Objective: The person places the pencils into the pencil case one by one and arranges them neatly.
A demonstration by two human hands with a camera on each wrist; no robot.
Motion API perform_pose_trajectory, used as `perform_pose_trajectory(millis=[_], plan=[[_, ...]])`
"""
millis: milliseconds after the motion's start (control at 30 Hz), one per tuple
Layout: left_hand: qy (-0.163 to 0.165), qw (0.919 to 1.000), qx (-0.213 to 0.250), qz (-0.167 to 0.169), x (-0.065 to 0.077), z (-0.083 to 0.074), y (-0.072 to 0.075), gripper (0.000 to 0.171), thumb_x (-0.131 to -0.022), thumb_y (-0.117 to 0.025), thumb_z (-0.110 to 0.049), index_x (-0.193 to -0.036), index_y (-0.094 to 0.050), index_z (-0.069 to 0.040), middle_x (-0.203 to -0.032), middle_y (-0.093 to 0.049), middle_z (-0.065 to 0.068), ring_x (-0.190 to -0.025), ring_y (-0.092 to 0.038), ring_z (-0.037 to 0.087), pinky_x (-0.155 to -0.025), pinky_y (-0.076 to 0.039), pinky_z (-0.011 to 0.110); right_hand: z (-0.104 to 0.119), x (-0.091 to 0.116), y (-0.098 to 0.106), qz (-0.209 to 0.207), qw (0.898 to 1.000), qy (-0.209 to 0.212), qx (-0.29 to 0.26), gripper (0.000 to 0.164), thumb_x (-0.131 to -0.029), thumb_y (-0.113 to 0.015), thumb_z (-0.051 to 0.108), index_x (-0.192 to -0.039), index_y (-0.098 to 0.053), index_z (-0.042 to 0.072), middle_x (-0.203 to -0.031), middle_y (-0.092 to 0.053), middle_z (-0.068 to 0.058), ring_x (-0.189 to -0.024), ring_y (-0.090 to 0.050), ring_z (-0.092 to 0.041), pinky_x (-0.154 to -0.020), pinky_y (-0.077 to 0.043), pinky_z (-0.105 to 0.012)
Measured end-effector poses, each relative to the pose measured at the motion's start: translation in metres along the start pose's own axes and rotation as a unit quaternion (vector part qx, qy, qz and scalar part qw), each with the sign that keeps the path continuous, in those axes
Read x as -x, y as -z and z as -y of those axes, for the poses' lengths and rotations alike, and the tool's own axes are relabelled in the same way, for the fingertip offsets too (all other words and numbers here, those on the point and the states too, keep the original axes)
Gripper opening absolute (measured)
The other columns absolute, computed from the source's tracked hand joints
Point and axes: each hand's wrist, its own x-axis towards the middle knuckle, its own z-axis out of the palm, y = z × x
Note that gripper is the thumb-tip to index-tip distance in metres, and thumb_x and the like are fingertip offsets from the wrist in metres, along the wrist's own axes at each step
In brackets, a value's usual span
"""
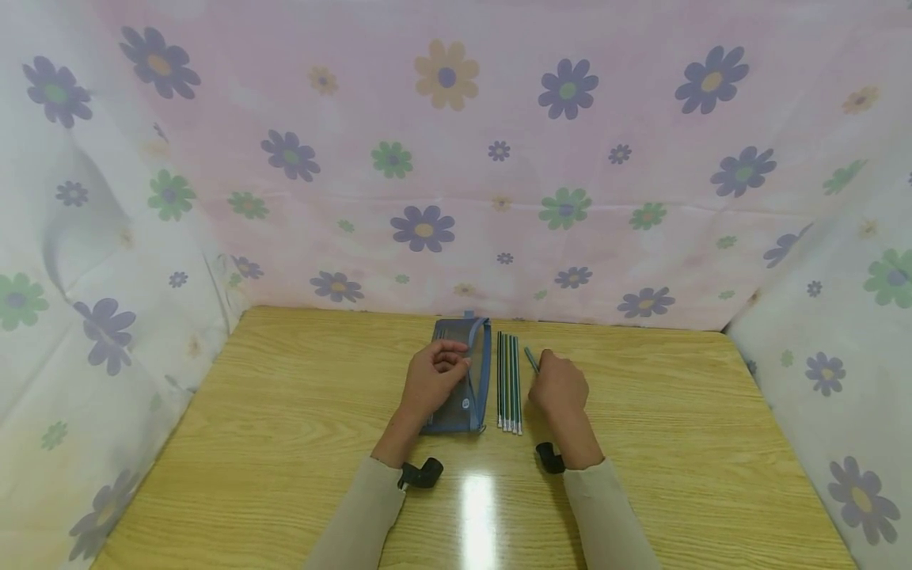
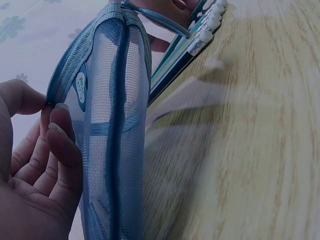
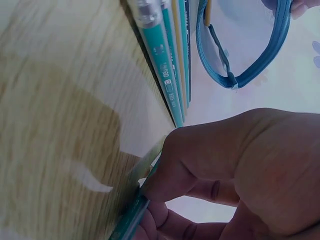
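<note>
A blue mesh pencil case (image 1: 443, 417) lies on the table with its zipped side gaping toward the right. My left hand (image 1: 430, 381) is over the case and pinches the edge of its opening between thumb and fingers, as the left wrist view shows on the zipper band (image 2: 61, 82). Just right of the case, several pencils (image 1: 509, 384) lie side by side, their white eraser ends toward me. To the right of that row, my right hand (image 1: 560, 386) grips a green pencil (image 3: 131, 218) low over the table. Inside the case, a yellowish pencil (image 3: 208, 13) shows through the opening.
The wood-grain table (image 1: 285, 443) reaches to a flowered cloth (image 1: 484, 182) at the back, with more cloth at both sides. A dark wrist mount (image 1: 422, 473) sticks out from the left wrist, another (image 1: 549, 457) from the right.
</note>
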Motion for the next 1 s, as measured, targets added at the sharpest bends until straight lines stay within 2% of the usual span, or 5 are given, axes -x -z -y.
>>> perform_pose_trajectory(millis=[300, 533, 667, 833, 1000], plan=[[-0.003, 1.0000, -0.002, -0.001, 0.001, -0.001, 0.001, 0.022, -0.098, -0.071, 0.004, -0.119, -0.071, 0.010, -0.092, -0.071, 0.022, -0.071, -0.064, 0.039, -0.056, -0.048, 0.023, -0.001, 0.002, 0.005, 0.018, 0.999, -0.019, -0.038, 0.028, -0.089, -0.068, -0.003, -0.115, -0.058, -0.006, -0.087, -0.062, -0.019, -0.073, -0.061, -0.032, -0.056, -0.051, -0.041], [0.002, 1.0000, 0.001, 0.000, 0.002, -0.004, 0.001, 0.022, -0.098, -0.071, 0.005, -0.119, -0.070, 0.011, -0.093, -0.070, 0.024, -0.074, -0.063, 0.045, -0.057, -0.048, 0.022, -0.004, 0.005, 0.014, 0.015, 0.997, 0.001, -0.082, 0.036, -0.088, -0.063, -0.007, -0.123, -0.058, -0.005, -0.102, -0.063, -0.024, -0.084, -0.059, -0.034, -0.068, -0.052, -0.046], [0.005, 1.0000, 0.002, 0.002, 0.001, -0.003, 0.001, 0.023, -0.098, -0.070, 0.004, -0.120, -0.070, 0.011, -0.094, -0.070, 0.024, -0.072, -0.063, 0.039, -0.058, -0.048, 0.022, -0.005, 0.007, 0.020, 0.012, 0.993, 0.021, -0.112, 0.042, -0.084, -0.061, -0.009, -0.126, -0.058, -0.005, -0.099, -0.064, -0.022, -0.083, -0.055, -0.032, -0.068, -0.049, -0.043], [0.000, 1.0000, -0.001, 0.005, 0.001, -0.004, 0.002, 0.023, -0.098, -0.071, 0.004, -0.120, -0.070, 0.011, -0.094, -0.070, 0.024, -0.071, -0.064, 0.025, -0.059, -0.048, 0.022, -0.010, 0.009, 0.026, 0.034, 0.982, 0.044, -0.183, 0.040, -0.088, -0.061, -0.007, -0.128, -0.058, -0.001, -0.098, -0.067, -0.020, -0.077, -0.059, -0.030, -0.061, -0.047, -0.037], [-0.002, 1.0000, -0.001, 0.008, 0.001, -0.005, 0.003, 0.023, -0.098, -0.071, 0.004, -0.119, -0.070, 0.012, -0.095, -0.071, 0.025, -0.071, -0.063, 0.019, -0.061, -0.048, 0.022, -0.014, 0.008, 0.030, 0.086, 0.958, 0.050, -0.269, 0.036, -0.098, -0.061, -0.001, -0.134, -0.057, 0.004, -0.100, -0.064, -0.017, -0.073, -0.056, -0.025, -0.061, -0.044, -0.034]])
